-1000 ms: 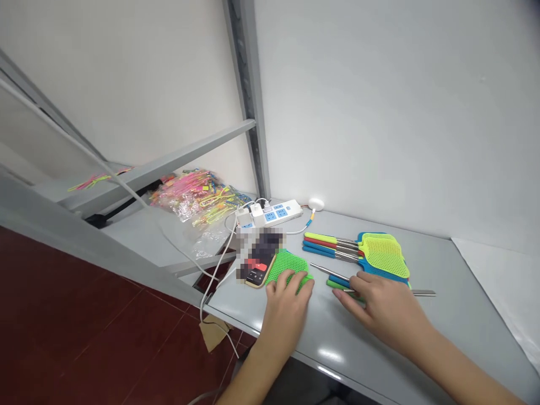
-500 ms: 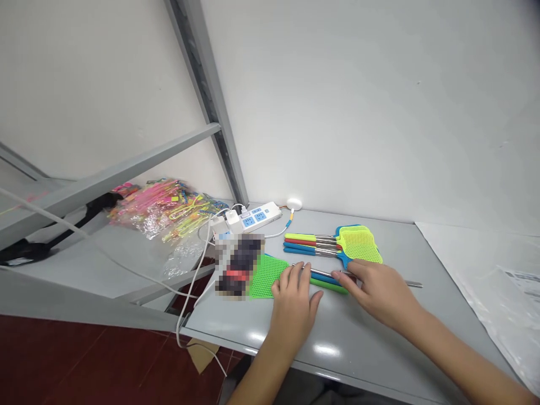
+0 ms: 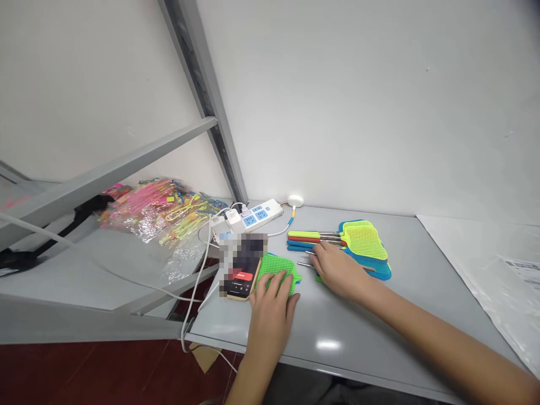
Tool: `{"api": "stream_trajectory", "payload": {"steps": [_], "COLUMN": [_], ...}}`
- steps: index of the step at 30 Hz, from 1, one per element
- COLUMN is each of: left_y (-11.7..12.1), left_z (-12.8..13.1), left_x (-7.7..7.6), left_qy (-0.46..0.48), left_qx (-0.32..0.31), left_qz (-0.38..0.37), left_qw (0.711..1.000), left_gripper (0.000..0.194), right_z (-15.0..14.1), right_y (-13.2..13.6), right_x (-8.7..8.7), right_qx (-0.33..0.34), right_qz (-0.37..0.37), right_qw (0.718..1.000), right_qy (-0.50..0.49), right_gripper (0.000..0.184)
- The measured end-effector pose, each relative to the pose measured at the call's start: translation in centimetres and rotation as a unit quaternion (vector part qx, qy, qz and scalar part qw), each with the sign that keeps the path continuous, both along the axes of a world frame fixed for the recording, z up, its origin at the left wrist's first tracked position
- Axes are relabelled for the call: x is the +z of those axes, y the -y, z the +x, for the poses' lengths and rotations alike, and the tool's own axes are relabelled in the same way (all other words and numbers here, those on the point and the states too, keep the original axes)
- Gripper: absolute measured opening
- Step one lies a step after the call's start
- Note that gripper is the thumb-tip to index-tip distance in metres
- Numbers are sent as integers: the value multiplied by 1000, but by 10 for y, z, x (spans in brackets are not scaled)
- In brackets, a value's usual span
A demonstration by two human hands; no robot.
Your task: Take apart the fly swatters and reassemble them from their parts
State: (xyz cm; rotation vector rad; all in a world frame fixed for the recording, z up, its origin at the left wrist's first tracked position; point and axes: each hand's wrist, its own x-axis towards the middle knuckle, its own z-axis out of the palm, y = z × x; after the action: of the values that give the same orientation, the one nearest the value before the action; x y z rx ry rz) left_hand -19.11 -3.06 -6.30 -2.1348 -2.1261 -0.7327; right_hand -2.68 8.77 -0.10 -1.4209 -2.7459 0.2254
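My left hand (image 3: 272,301) lies with its fingers spread flat on a green mesh fly-swatter head (image 3: 276,266) near the table's front edge. My right hand (image 3: 337,271) is closed over a thin metal rod (image 3: 302,263) whose tip points left toward that green head; a green handle shows just under the palm. Right behind my right hand lies a stack of finished fly swatters (image 3: 363,240) with yellow-green and blue heads, their coloured handles (image 3: 302,239) pointing left.
A phone (image 3: 241,271) lies just left of the green head. Behind it are a white power strip (image 3: 258,212) with cables (image 3: 201,256), and a bag of colourful plastic pieces (image 3: 154,207). Clear plastic sheeting (image 3: 485,264) covers the right. A grey shelf post (image 3: 202,95) rises behind.
My right hand has slid left with the rod, toward the green mesh head. My left hand stayed on that head. The head camera has shifted a little.
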Motion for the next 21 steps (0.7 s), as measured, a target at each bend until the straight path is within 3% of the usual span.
{"api": "stream_trajectory", "payload": {"steps": [2,6,13,21], "left_y": [1,1,2,1], "left_z": [1,4,5,8], "left_x": [0,5,8,13], "left_qy": [3,15,34,31], "left_qx": [-5,-3,-1,-9], "left_qz": [-9,-22,-23,-27], "left_qw": [1000,1000,999,999], "left_gripper": [27,22,22,22], "right_z": [-2,-4,-5,20], "right_y": [1,4,2,2], "right_x": [0,1,-5,-8], "right_qx": [13,27,49,59], "right_qz": [-5,-12,-7,0], "right_qw": [1000,999,998,998], "right_qy": [3,19,32,2], "right_gripper": [28,49,55,36]}}
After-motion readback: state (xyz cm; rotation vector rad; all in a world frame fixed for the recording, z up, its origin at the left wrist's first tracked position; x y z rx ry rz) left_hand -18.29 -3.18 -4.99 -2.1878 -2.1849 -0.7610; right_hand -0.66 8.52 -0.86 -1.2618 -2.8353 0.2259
